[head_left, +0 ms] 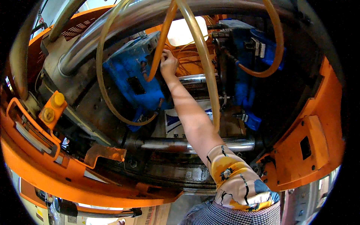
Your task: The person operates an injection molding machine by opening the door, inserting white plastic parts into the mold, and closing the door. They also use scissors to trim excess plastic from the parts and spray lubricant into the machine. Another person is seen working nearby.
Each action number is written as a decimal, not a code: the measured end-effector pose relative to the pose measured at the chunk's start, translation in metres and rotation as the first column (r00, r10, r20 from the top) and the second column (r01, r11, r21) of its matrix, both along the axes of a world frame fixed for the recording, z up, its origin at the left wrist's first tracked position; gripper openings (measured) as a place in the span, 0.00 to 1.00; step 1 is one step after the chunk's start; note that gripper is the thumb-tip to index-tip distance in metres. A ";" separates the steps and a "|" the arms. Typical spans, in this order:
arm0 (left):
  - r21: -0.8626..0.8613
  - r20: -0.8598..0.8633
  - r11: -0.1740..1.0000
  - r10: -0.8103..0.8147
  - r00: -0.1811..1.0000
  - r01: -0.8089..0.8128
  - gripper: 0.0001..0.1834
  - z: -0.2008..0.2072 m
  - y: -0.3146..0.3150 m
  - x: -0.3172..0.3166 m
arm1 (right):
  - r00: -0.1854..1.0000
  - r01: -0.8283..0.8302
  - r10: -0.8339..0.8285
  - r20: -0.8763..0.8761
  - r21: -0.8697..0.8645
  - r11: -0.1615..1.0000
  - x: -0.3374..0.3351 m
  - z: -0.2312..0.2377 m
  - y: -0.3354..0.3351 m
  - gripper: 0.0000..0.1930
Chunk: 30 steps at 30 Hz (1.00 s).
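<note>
My right arm reaches far forward between the two halves of a machine. At its end my right hand (169, 63) is beside the inner face of a blue mould block (125, 80) on the left. Its fingers are curled together at the block's upper edge, and their tips are partly hidden there. What they hold, if anything, I cannot make out. A orange-brown hose (163, 43) runs down to the block just left of the hand. Across the gap stands the other blue mould half (242, 80). My left hand is not in view.
Yellowish hoses (202, 48) hang across the gap. Polished steel bars (165, 144) cross near and far. A printed sack (174, 123) lies below the arm. Orange guards (311, 150) flank the machine, with yellow buttons (57, 99) on the left.
</note>
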<state>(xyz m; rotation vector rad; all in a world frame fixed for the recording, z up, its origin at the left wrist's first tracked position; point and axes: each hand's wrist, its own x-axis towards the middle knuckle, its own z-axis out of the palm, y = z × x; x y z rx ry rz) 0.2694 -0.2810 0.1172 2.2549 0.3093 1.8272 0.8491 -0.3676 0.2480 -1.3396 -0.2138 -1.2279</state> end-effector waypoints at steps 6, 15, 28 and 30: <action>-0.053 0.044 0.998 0.045 0.998 -0.042 0.22 0.007 -0.001 0.009 | 0.999 -0.015 0.016 -0.028 0.013 1.000 0.003 0.000 -0.001 0.12; -0.110 0.041 0.993 0.036 0.999 -0.031 0.24 0.008 0.004 0.005 | 1.000 -0.011 0.010 0.013 0.074 0.997 0.019 0.000 0.001 0.10; -0.758 0.086 0.440 -0.664 0.743 0.482 0.10 0.025 0.038 0.039 | 0.871 -0.295 0.083 -0.484 -0.379 0.877 -0.027 0.016 -0.010 0.43; -0.700 0.106 0.455 -0.696 0.710 0.551 0.12 0.020 0.042 0.042 | 0.809 -0.367 0.191 -0.556 -0.224 0.903 -0.042 0.019 -0.020 0.42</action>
